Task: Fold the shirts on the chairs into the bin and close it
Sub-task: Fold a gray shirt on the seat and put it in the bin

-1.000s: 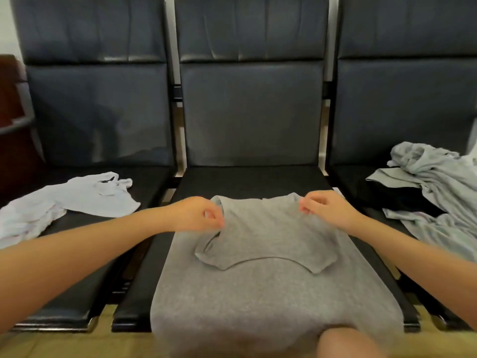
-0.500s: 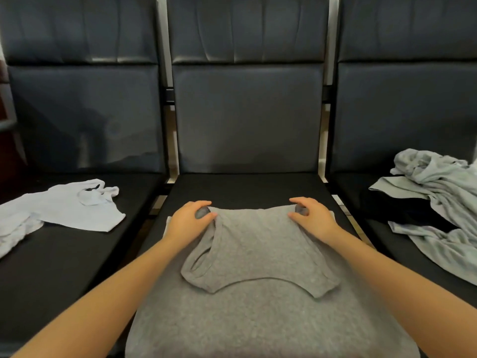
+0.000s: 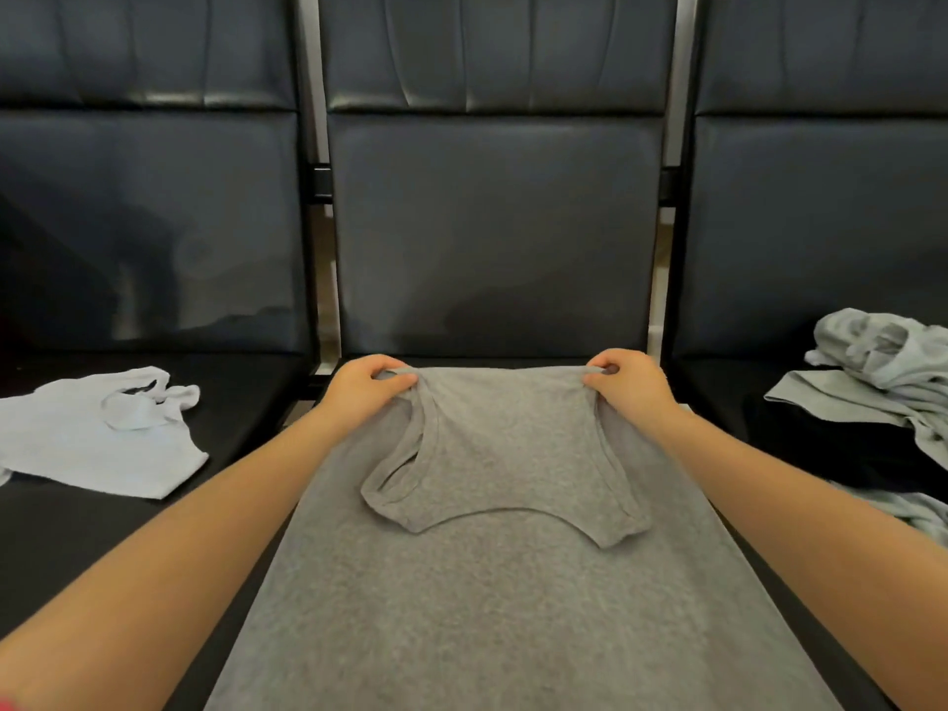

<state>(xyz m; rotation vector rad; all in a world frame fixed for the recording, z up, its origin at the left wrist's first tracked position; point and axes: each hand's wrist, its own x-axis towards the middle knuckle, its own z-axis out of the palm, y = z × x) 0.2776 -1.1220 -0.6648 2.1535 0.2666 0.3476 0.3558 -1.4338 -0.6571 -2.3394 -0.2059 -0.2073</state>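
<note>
— Grey shirt [image 3: 492,582] lies flat along the middle chair [image 3: 492,238], top folded toward us. What might spoil it?

— Uneven pull could skew the fold, I'd judge. Left hand [image 3: 367,384] and right hand [image 3: 628,382], arms outstretched, each pinch a far corner in curled fingers. No bin in sight.

Your forearms are bare up to the frame's edge. Your left hand [image 3: 367,390] and right hand [image 3: 633,384] wear no gloves, rings or watch.
</note>
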